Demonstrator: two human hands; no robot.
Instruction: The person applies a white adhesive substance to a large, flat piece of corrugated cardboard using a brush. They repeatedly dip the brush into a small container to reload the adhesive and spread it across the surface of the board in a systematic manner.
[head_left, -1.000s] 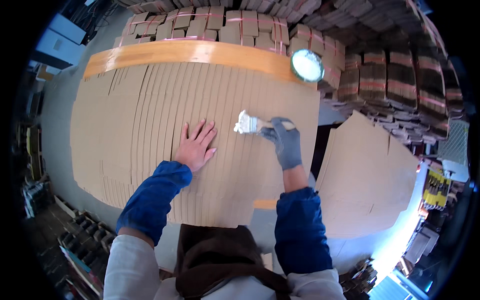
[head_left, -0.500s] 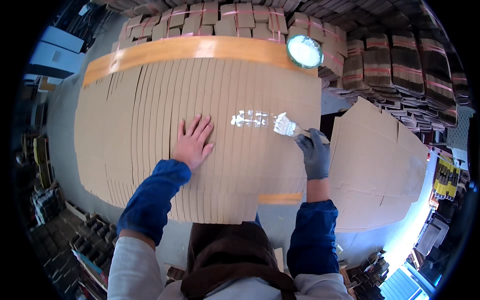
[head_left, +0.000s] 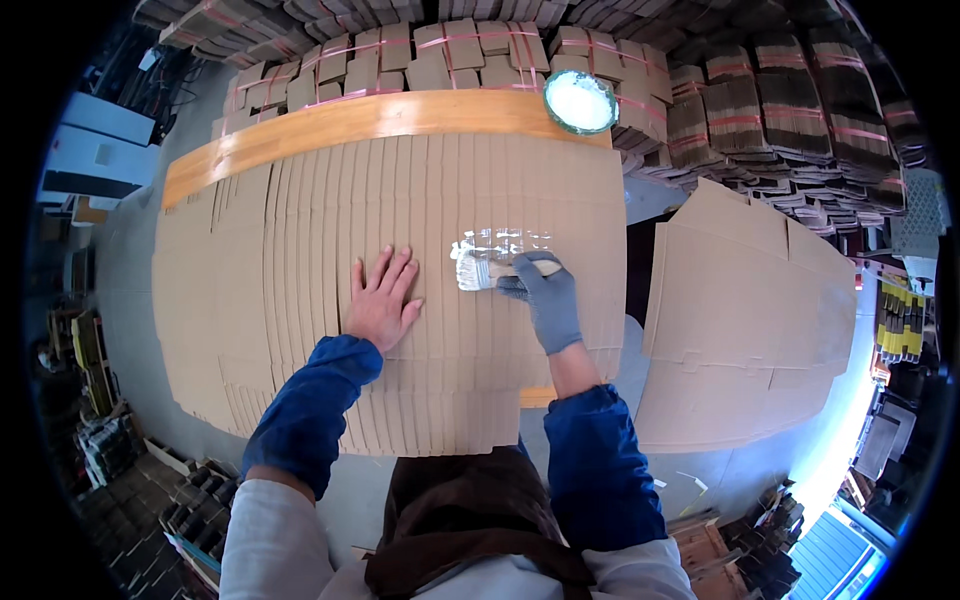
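Overlapping cardboard sheets [head_left: 310, 230] lie fanned across a wooden table, their edges forming close parallel lines. My bare left hand [head_left: 383, 302] rests flat on them with its fingers spread. In a grey glove, my right hand [head_left: 541, 290] grips the handle of a flat paintbrush [head_left: 473, 271]. White paste covers the bristles, which touch the cardboard right of my left hand. Just above the brush is a patch of white strokes [head_left: 505, 240]. A green-rimmed bowl [head_left: 581, 102] of white paste stands at the table's far right corner.
Wooden tabletop [head_left: 390, 113] shows along the far edge. Another stack of cardboard sheets [head_left: 755, 320] stands to the right, across a gap. Strapped cardboard bundles [head_left: 465, 50] line the far side, and more bundles [head_left: 775, 115] fill the far right.
My right hand has moved the brush left and slightly nearer, from the right end of the white patch to its lower left. My left hand stays flat on the cardboard.
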